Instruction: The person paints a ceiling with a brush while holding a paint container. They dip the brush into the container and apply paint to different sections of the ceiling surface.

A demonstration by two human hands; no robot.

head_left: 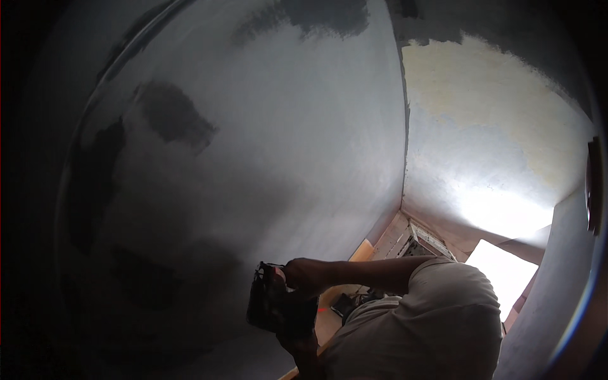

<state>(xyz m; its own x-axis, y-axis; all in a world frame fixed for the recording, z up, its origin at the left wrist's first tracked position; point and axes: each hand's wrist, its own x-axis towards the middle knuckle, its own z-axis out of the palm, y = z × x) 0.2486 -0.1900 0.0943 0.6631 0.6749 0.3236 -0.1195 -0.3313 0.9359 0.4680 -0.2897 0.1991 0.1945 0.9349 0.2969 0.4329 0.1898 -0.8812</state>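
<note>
A dark, box-like container with a smeared rim is held up in front of my body, close to the wall. From below, my left hand supports it, mostly lost in shadow, its fingers closed against the container's underside. My right hand reaches across from the right and is bent over the container's rim, fingers curled. A small pale, pinkish patch shows beside those fingers. What the right hand grips there is too dark to make out, and the container's inside is hidden.
A grey wall with dark paint patches rises on the left. It meets a paler wall at a corner, dark-painted along its top. Below are a wooden board, dark items and a bright opening.
</note>
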